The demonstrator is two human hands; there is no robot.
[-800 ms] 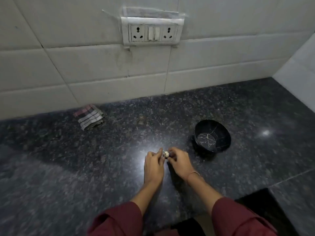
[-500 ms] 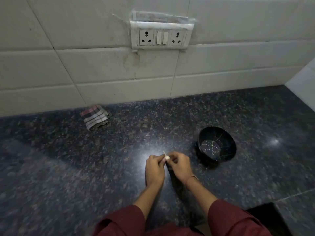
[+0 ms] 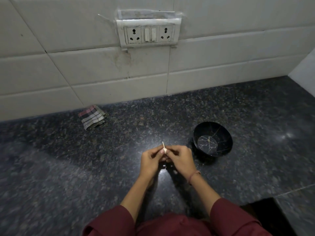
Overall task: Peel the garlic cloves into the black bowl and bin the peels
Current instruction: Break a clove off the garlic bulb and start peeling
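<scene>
A small pale garlic clove with a thin stalk pointing up is pinched between the fingertips of both hands, just above the dark granite counter. My left hand grips it from the left and my right hand from the right; most of the clove is hidden by the fingers. The black bowl, with thin gold crack lines inside, stands on the counter to the right of my hands, a short gap away. I see nothing in it.
A folded checked cloth lies at the back left against the white tiled wall. A double socket plate is on the wall above. A dark gap opens at the counter's near right edge.
The view has shifted, so the hands and bowl sit lower in the frame. Both hands stay together on the clove, and its thin stalk now sticks up above the fingers.
</scene>
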